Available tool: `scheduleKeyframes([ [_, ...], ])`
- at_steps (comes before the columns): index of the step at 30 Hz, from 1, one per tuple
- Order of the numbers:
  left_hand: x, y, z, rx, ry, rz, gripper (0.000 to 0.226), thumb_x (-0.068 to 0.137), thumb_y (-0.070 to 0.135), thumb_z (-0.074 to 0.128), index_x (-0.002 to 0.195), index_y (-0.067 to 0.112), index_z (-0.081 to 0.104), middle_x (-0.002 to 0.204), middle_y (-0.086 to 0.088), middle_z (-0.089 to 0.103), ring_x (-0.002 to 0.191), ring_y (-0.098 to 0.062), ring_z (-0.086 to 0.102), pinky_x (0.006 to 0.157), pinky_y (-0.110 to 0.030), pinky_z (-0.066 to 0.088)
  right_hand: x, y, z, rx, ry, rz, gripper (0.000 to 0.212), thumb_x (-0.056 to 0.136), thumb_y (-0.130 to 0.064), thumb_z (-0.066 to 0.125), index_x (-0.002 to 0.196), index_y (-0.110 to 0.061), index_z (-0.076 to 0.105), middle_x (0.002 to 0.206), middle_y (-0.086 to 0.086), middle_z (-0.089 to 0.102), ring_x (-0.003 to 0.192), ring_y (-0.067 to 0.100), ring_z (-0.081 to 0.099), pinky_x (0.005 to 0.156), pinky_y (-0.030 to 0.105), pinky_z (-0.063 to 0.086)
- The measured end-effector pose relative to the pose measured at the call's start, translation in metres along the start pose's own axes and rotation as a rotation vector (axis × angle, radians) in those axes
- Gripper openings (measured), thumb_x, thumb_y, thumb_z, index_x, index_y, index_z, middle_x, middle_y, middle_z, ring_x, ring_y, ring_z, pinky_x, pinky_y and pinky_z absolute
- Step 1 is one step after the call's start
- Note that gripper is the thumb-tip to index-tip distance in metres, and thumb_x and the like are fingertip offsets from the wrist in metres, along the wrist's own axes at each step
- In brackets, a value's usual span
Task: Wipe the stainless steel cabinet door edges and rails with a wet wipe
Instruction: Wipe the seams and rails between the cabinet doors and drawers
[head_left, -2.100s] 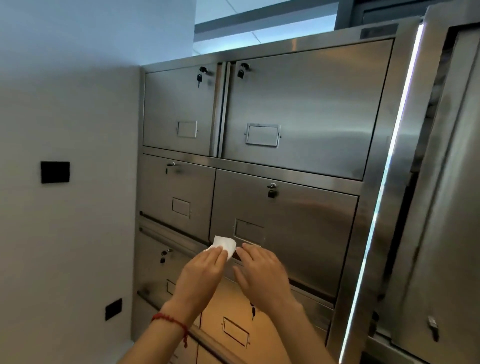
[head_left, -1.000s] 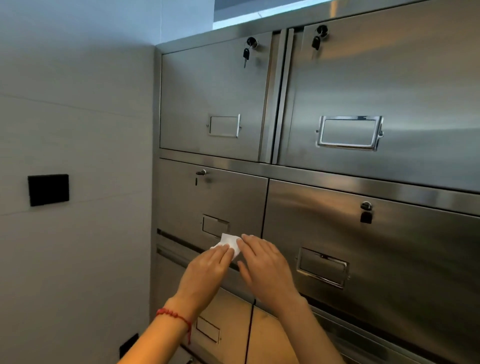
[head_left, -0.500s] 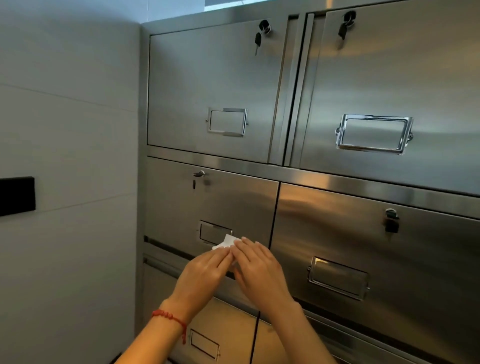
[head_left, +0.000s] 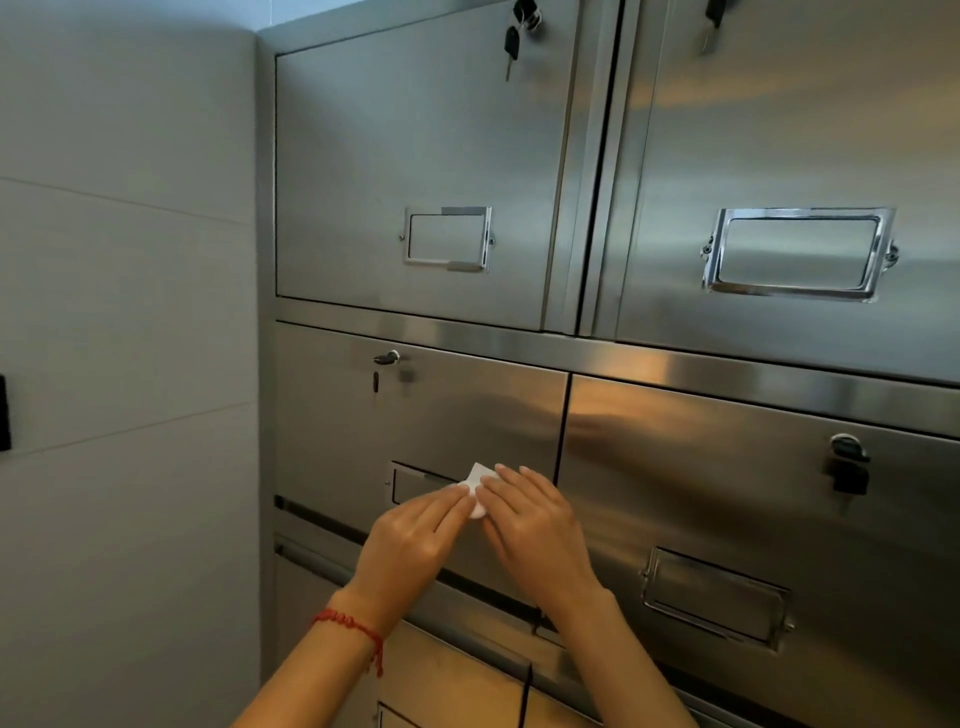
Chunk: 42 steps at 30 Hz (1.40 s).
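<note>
Both hands meet in front of the steel cabinet (head_left: 467, 405); the left hand (head_left: 410, 545) and right hand (head_left: 535, 525) pinch a small white wet wipe (head_left: 477, 486) between their fingertips, fingers mostly straight; the wipe sits at 12 o'clock from the hands, by the middle-left door (head_left: 441, 415); a red string bracelet (head_left: 353, 626) circles the left wrist.

One view only, from a camera worn on the person's head. It stood close to the cabinet (head_left: 519, 415) and faced its steel front, angled a little to the right, so the doors ran larger toward the right edge. The wall (head_left: 130, 312) filled the left third. Both forearms rose from the bottom edge, the left hand (head_left: 410, 545) and right hand (head_left: 535, 525) meeting low and centre. The wide lens bent the upper doors outward.
</note>
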<state>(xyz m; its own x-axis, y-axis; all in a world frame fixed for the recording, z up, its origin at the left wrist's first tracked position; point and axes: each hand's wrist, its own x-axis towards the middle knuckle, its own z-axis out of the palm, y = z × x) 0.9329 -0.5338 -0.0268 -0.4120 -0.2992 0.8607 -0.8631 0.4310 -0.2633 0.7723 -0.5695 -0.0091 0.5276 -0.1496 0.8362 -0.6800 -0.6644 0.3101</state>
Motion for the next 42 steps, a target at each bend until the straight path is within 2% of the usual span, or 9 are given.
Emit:
scheduleKeyframes([
  [6, 0.010, -0.010, 0.022, 0.003, 0.056, -0.042, 0.045, 0.049, 0.010, 0.090, 0.090, 0.001, 0.072, 0.089, -0.013, 0.072, 0.081, -0.020, 0.071, 0.069, -0.029, 0.058, 0.003, 0.019, 0.013, -0.005, 0.038, -0.016, 0.040, 0.055, -0.016, 0.090, 0.092, -0.010, 0.075, 0.096, 0.007, 0.073, 0.093, 0.019, 0.070, 0.084, 0.038, 0.056],
  [13, 0.030, -0.028, 0.043, -0.069, 0.134, 0.022, 0.042, 0.049, 0.009, 0.090, 0.086, 0.001, 0.073, 0.086, -0.012, 0.072, 0.078, -0.018, 0.071, 0.066, -0.028, 0.059, 0.011, 0.036, 0.028, -0.012, 0.064, -0.031, 0.042, 0.056, -0.016, 0.090, 0.095, -0.010, 0.075, 0.099, 0.007, 0.073, 0.095, 0.017, 0.069, 0.089, 0.034, 0.050],
  [17, 0.043, -0.036, 0.055, -0.122, 0.206, 0.072, 0.037, 0.054, 0.006, 0.087, 0.087, -0.001, 0.073, 0.087, -0.013, 0.072, 0.080, -0.020, 0.071, 0.066, -0.030, 0.059, 0.017, 0.043, 0.029, -0.036, 0.114, -0.017, 0.043, 0.058, -0.013, 0.090, 0.097, -0.006, 0.074, 0.101, 0.010, 0.072, 0.097, 0.020, 0.068, 0.086, 0.037, 0.055],
  [20, 0.057, -0.046, 0.063, -0.166, 0.260, 0.105, 0.034, 0.057, 0.007, 0.086, 0.088, -0.001, 0.073, 0.090, -0.015, 0.072, 0.083, -0.021, 0.071, 0.067, -0.031, 0.059, 0.024, 0.050, 0.030, -0.063, 0.149, -0.008, 0.038, 0.064, -0.012, 0.084, 0.099, -0.005, 0.073, 0.104, 0.011, 0.071, 0.101, 0.021, 0.067, 0.090, 0.038, 0.053],
  [24, 0.076, -0.060, 0.068, -0.202, 0.369, 0.131, 0.022, 0.074, 0.012, 0.072, 0.091, -0.003, 0.072, 0.094, -0.017, 0.071, 0.088, -0.024, 0.070, 0.072, -0.034, 0.058, 0.040, 0.058, 0.031, -0.124, 0.215, -0.006, 0.029, 0.072, -0.010, 0.075, 0.100, -0.003, 0.073, 0.104, 0.012, 0.071, 0.101, 0.022, 0.067, 0.094, 0.036, 0.049],
  [27, 0.088, -0.070, 0.069, -0.207, 0.432, 0.146, 0.022, 0.079, 0.012, 0.065, 0.092, -0.004, 0.071, 0.095, -0.018, 0.070, 0.090, -0.025, 0.069, 0.075, -0.036, 0.058, 0.051, 0.060, 0.031, -0.177, 0.257, -0.007, 0.024, 0.078, -0.009, 0.071, 0.100, -0.001, 0.072, 0.104, 0.013, 0.070, 0.102, 0.022, 0.067, 0.095, 0.036, 0.049],
  [33, 0.108, -0.085, 0.068, -0.207, 0.530, 0.169, 0.024, 0.089, 0.014, 0.057, 0.093, -0.004, 0.071, 0.096, -0.016, 0.071, 0.089, -0.025, 0.069, 0.083, -0.034, 0.054, 0.072, 0.059, 0.020, -0.306, 0.288, -0.020, 0.017, 0.079, -0.004, 0.071, 0.095, 0.002, 0.073, 0.101, 0.014, 0.071, 0.097, 0.024, 0.068, 0.088, 0.038, 0.054],
  [42, 0.139, -0.090, 0.062, -0.241, 0.524, 0.116, 0.028, 0.088, 0.019, 0.057, 0.099, -0.004, 0.069, 0.103, -0.018, 0.069, 0.094, -0.027, 0.068, 0.088, -0.033, 0.048, 0.093, 0.067, -0.001, -0.471, 0.308, 0.016, 0.016, 0.079, 0.000, 0.072, 0.095, 0.003, 0.072, 0.100, 0.014, 0.071, 0.096, 0.025, 0.068, 0.089, 0.039, 0.053],
])
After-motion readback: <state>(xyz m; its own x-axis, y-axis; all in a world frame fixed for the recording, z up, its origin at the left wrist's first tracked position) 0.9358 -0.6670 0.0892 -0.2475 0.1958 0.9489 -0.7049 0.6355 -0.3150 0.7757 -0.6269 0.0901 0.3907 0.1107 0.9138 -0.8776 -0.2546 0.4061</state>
